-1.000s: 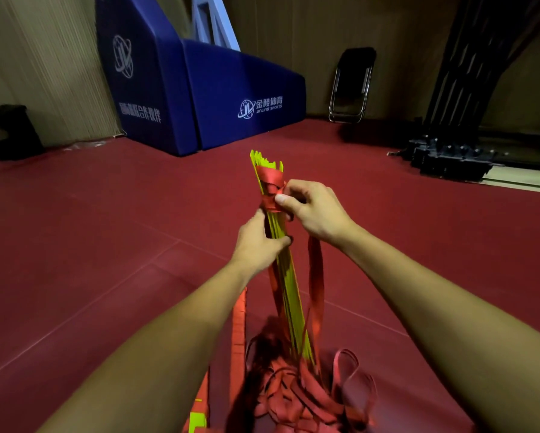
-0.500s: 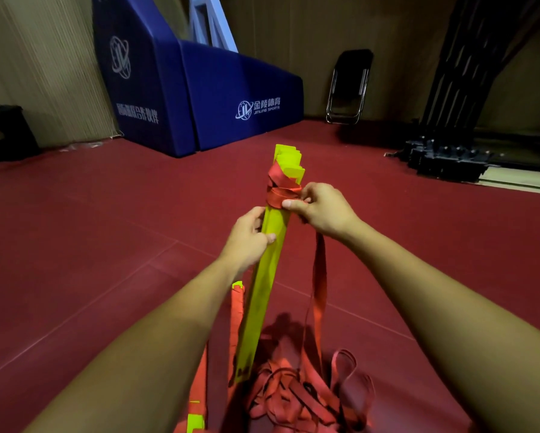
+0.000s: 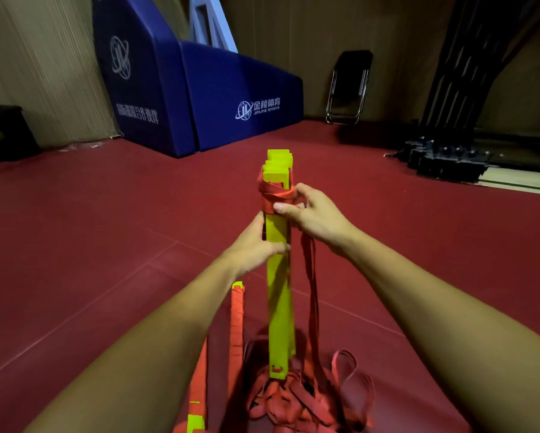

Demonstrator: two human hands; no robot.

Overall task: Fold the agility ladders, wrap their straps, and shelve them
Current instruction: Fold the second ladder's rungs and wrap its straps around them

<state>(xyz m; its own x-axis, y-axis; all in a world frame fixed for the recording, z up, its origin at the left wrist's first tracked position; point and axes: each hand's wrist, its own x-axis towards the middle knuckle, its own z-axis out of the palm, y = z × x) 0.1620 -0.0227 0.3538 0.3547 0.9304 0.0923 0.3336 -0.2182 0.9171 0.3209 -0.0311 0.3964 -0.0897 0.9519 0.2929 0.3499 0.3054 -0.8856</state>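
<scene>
Underfoot, a dark red sports floor (image 3: 74,245) is spreading across the whole room, and nearly everything is sitting on it. Against the far wall, a big navy-blue padded block with white lettering (image 3: 231,98) is standing at the floor's far edge, with a folded black metal chair (image 3: 348,85) leaning to its right and a dark metal frame on a wheeled base (image 3: 450,154) filling the far right corner.

Near the middle of the floor, the bundle of folded yellow plastic ladder rungs (image 3: 279,292) is standing upright on its lower end — its foot is resting in a loose heap of red webbing strap (image 3: 293,401) at the near edge. Several turns of the same red strap are circling the bundle's upper end, just below the stepped yellow tips, and a length of it is hanging slack from there down the bundle's right side to the heap.

Just left of the bundle, a second ladder already wound in red strap (image 3: 237,323) is lying on the floor, a yellow tip showing at its far end.

The left hand (image 3: 256,245) is gripping the bundle around its upper middle, fingers curled round the rungs. The right hand (image 3: 312,217) is closing on the strap at the wrapped band — thumb pressing across the front, fingers curling behind.
</scene>
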